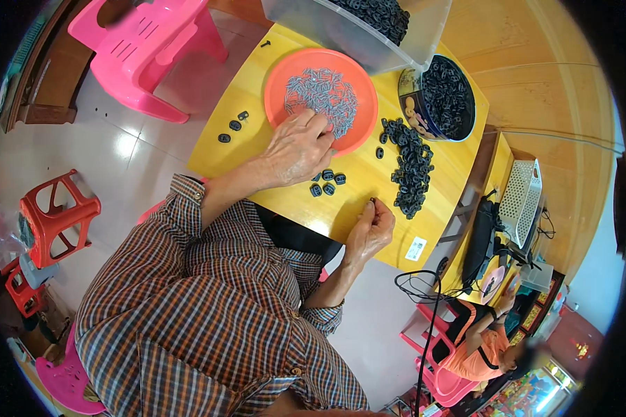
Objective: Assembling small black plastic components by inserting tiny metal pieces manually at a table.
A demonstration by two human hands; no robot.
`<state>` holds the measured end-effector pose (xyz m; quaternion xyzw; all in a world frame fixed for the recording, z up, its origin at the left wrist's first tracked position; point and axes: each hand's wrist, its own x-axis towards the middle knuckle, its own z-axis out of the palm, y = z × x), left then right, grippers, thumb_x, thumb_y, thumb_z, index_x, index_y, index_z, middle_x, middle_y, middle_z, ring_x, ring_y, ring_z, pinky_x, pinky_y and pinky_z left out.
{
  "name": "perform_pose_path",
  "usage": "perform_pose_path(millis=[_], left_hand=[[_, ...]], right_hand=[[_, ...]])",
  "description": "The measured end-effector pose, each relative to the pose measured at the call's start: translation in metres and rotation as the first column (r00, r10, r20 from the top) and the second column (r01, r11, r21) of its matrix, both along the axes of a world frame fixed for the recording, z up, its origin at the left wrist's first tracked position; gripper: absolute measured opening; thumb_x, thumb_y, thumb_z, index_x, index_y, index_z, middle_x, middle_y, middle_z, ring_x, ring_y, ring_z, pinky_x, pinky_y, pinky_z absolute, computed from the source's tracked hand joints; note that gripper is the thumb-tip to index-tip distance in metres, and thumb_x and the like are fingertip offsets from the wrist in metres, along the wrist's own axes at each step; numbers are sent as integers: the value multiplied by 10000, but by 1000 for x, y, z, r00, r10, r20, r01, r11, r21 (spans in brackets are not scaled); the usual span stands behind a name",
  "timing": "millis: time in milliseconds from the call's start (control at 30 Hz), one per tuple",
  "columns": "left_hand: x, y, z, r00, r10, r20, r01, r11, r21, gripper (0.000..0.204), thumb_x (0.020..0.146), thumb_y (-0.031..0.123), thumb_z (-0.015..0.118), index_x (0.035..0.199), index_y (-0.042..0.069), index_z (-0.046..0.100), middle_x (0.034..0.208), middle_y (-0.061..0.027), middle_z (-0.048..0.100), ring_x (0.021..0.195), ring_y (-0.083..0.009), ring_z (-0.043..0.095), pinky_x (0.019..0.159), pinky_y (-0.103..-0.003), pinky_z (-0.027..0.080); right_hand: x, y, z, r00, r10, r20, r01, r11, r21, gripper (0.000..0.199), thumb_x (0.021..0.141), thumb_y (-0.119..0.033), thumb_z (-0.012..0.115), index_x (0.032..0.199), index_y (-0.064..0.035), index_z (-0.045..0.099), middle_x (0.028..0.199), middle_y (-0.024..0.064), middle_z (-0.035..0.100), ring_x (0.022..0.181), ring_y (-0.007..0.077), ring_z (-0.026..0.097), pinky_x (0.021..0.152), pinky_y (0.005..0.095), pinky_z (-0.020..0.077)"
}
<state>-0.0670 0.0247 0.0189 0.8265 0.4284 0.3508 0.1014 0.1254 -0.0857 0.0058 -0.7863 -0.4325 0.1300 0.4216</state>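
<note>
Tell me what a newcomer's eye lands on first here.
The orange plate heaped with small grey metal pieces at the yellow table's far side, with the left hand reaching into it. Right of it, a trail of black plastic parts runs toward a round tin full of them. The right hand pinches one small piece at the near edge.

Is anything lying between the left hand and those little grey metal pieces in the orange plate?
Nothing visible. The left hand already reaches over the rim of the round orange plastic plate, fingertips at the edge of the heap of small grey metal pieces. The small black plastic parts lie on the yellow table, nearer the person.
</note>
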Motion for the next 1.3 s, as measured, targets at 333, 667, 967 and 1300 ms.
perform_pose_path(millis=[333, 667, 967, 1300], left_hand=[[-1, 0, 0, 995, -60, 75, 68, 992, -105, 177, 710, 170, 662, 762, 1, 659, 875, -119, 517, 873, -269, 507, 787, -393, 427], [-8, 1, 8, 992, -129, -10, 127, 981, -144, 266, 684, 203, 733, 878, 44, 644, 932, -80, 516, 913, -264, 496, 796, -391, 357], [-6, 1, 8, 990, -137, 38, 142, 974, -176, 238, 663, 187, 754, 835, 69, 639, 873, -53, 530, 880, -217, 540, 791, -379, 341], [-25, 11, 14, 993, -97, 69, 106, 985, -139, 353, 605, 301, 796, 858, 82, 684, 909, -64, 553, 893, -226, 529, 806, -392, 327]], right_hand=[[4, -3, -6, 989, 49, 141, -58, 997, 58, 149, 847, -53, 621, 945, 59, 620, 847, 95, 590, 603, 113, 542, 547, 240, 464], [-13, 4, 1, 999, 48, 9, -48, 997, 56, 110, 827, -29, 624, 913, 39, 629, 798, 101, 566, 664, 181, 548, 608, 300, 466], [-23, 9, 2, 990, 99, -96, -92, 992, 81, 143, 865, -60, 624, 952, 53, 603, 747, 53, 587, 586, 81, 520, 546, 210, 443], [-26, 8, 3, 979, 62, -195, -50, 997, 63, 99, 843, -30, 635, 918, 33, 619, 804, 62, 560, 603, 103, 535, 539, 232, 464]])
